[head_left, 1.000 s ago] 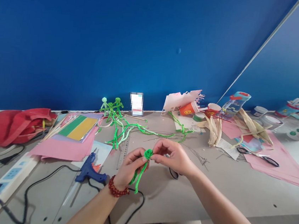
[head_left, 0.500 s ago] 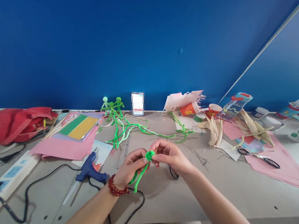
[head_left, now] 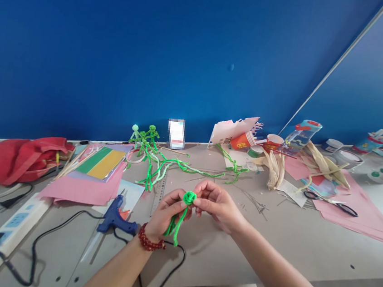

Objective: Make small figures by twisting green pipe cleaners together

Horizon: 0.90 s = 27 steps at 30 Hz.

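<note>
Between my two hands, over the front of the table, is a bright green pipe cleaner [head_left: 189,198] wound into a small round coil, with loose strands hanging below it. My left hand [head_left: 169,214], with a red bead bracelet [head_left: 150,240] at the wrist, grips the coil from the left, thumb on its side. Thumb and fingertips of my right hand [head_left: 217,204] pinch its right edge. Behind them stand small green pipe cleaner figures [head_left: 146,134]. Loose green pipe cleaners [head_left: 172,162] trail to the right from the figures.
A blue glue gun [head_left: 115,217] and its cord lie left of my hands, near a white power strip [head_left: 6,238]. Coloured sheets [head_left: 102,164] and a red bag [head_left: 27,160] are farther left. Scissors [head_left: 331,202], dried husks [head_left: 274,168] and paper cups [head_left: 243,140] lie right.
The green coil has shifted slightly left and turned, so its round top shows more. My right hand has moved a little with it. A black loop seen beside my right hand no longer shows.
</note>
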{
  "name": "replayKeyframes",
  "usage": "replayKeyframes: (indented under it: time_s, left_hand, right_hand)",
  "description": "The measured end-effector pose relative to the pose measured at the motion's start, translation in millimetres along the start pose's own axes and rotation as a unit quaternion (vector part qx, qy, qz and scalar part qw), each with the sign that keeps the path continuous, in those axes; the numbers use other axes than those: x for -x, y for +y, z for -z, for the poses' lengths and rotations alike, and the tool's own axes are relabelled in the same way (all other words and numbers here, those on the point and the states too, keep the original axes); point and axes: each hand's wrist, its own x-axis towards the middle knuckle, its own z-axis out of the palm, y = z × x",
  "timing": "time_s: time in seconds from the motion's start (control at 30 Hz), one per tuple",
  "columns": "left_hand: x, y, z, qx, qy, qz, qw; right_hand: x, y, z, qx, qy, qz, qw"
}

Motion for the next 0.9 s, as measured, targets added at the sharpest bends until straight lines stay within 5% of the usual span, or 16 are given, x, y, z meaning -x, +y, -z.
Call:
replayKeyframes:
  time_s: [0.63,0.9]
  left_hand:
    - [-1.9,0.0,-0.3,0.014,0.006,-0.002,1.0]
    - [-1.4,0.7,-0.2,-0.06,0.011,0.001,0.998]
  right_hand:
    - [-3.1,-0.8,0.9,0.004,0.013,0.007,1.0]
    - [0.1,-3.8,1.1,-0.007,0.026,-0.029,0.999]
